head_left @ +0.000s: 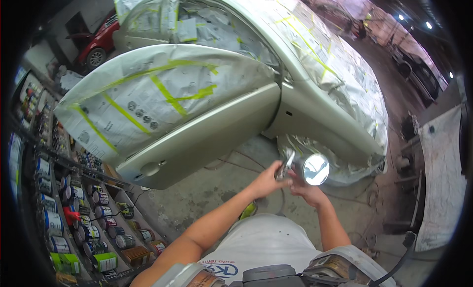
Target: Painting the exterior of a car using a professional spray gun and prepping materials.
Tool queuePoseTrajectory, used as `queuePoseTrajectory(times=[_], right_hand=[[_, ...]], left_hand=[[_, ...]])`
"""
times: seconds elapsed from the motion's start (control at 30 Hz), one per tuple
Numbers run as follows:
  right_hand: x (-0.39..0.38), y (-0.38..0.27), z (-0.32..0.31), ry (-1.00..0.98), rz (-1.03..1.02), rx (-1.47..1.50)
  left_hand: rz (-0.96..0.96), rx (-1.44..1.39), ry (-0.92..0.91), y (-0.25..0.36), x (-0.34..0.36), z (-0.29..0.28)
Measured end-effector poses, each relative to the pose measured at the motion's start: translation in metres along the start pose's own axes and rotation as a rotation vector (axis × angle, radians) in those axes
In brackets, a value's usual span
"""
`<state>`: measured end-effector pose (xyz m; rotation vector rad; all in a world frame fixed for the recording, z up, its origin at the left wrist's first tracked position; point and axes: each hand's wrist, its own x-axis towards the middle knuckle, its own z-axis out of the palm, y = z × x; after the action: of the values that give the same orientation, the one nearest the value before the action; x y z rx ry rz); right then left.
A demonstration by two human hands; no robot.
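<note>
In front of my body I hold a silver spray gun (287, 164) with a round, shiny metal cup (316, 169). My left hand (266, 182) is closed on the gun's metal body, its fingers partly hidden. From the other side my right hand (308, 192) grips the gun just under the cup, and the cup hides some of its fingers. Beyond my hands stands a pale champagne-coloured car (315, 107). Its open door (212, 134) has masking paper (143, 97) and yellow-green tape over the window. The gun is apart from the door and the fender.
Shelves (37, 146) of paint cans (88, 233) line the left side. Hoses (236, 156) lie on the concrete floor (197, 200). Sheeting (340, 60) covers the car's front, and a covered stand (438, 173) is at right. A red car (101, 40) is at the back left.
</note>
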<state>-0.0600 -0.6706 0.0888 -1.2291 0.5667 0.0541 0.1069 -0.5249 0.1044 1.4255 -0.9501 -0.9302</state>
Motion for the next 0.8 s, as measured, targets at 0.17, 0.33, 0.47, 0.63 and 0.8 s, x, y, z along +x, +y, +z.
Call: queuePoseTrajectory(times=[0.17, 0.33, 0.47, 0.63, 0.8], right_hand=[[0.017, -0.057, 0.027, 0.266, -0.497, -0.343], [-0.004, -0.074, 0.007, 0.46, -0.454, -0.309], [-0.051, -0.086, -0.005, 0.392, -0.399, 0.03], [-0.093, -0.114, -0.039, 0.206, -0.603, 0.346], [-0.119, -0.104, -0.079, 0.237, -0.59, 0.169]], left_hand=[[0.142, -0.9, -0.079, -0.006, 0.057, 0.047], [-0.008, -0.927, -0.137, 0.016, 0.073, 0.063], [0.36, -0.019, -0.198, 0.034, 0.071, 0.044], [-0.06, 0.508, -0.08, -0.133, 0.01, 0.007], [-1.157, 0.121, -0.308, -0.216, -0.132, 0.038]])
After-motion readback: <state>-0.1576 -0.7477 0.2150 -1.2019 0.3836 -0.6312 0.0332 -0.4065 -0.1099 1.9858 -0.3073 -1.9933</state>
